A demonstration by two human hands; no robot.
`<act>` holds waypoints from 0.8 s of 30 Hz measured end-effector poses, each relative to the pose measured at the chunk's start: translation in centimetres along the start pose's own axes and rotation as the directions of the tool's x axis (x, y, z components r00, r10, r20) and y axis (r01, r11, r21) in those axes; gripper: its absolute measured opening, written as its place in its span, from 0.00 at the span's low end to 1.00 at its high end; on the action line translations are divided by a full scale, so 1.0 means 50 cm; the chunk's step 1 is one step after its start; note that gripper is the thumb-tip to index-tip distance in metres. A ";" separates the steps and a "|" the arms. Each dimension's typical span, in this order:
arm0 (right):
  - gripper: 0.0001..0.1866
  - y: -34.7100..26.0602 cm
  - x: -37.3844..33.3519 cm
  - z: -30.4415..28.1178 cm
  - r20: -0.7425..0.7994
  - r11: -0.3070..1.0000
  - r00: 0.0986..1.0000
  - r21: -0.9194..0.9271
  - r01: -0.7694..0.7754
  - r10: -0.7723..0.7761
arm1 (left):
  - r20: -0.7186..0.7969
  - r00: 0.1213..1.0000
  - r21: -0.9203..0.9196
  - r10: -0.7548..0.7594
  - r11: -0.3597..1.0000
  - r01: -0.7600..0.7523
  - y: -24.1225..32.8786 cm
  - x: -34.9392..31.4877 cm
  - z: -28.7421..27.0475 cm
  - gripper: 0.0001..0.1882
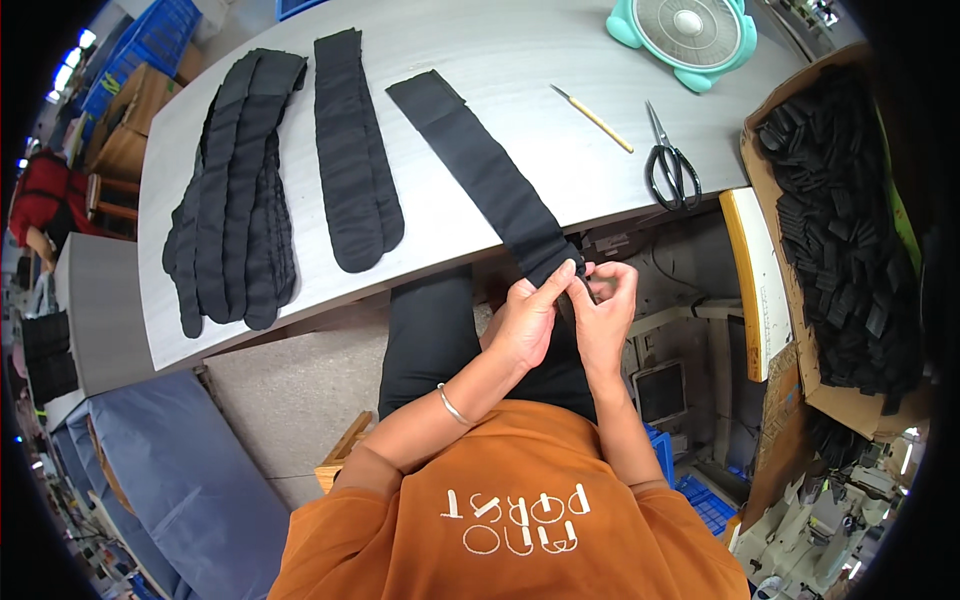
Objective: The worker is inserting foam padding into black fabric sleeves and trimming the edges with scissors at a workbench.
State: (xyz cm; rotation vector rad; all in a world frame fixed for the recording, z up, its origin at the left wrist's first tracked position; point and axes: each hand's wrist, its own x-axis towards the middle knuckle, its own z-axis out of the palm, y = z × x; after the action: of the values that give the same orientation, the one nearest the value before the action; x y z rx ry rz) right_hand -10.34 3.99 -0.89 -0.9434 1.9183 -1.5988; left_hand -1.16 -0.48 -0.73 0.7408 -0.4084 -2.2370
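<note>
A long black fabric strip [480,165] lies slantwise across the light grey table, and its near end hangs over the front edge. My left hand [528,322] pinches that end between thumb and fingers. Close beside it, my right hand [604,312] is closed on the same end, its thumb and fingertips pressed together. Whatever small detail sits between my fingertips is hidden. To the left lie a couple of overlapping black strips [350,165] with rounded near ends. Farther left is a layered pile of similar strips [235,190].
On the table [440,235] rest black-handled scissors [664,148] and a thin pointed tool with a wooden handle [598,120]. A teal fan [745,38] stands at the back right. A cardboard box [783,270] of small black pieces is at right. A person in red [50,200] is far left.
</note>
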 end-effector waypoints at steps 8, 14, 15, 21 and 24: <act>0.06 0.000 -0.002 0.007 0.009 0.950 0.996 -0.300 0.082 -0.083 | 0.000 0.993 0.101 -0.117 0.988 0.116 -0.027 0.014 -0.044 0.15; 0.06 -0.011 0.037 0.003 0.019 0.990 0.993 -0.083 0.115 -0.114 | -0.036 0.988 0.233 -0.148 0.961 0.152 -0.003 0.020 -0.011 0.22; 0.06 -0.022 0.046 0.004 0.058 0.996 0.994 0.008 0.090 -0.090 | 0.014 0.983 0.193 -0.183 0.965 0.177 0.006 0.020 -0.013 0.24; 0.04 -0.036 0.051 -0.016 0.107 0.988 0.994 0.146 -0.047 0.032 | -0.021 0.998 0.064 -0.055 0.996 0.056 0.061 -0.006 -0.023 0.23; 0.04 -0.027 0.044 -0.013 0.142 0.970 0.988 0.226 -0.092 0.061 | -0.002 1.000 0.175 0.009 0.985 -0.008 0.053 -0.011 -0.044 0.14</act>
State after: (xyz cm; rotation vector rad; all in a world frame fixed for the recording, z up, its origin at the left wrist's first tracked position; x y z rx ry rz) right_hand -11.97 2.68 0.75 -0.8459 1.6170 -1.6287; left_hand 1.98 -2.03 -0.94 0.8315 -0.6117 -2.2111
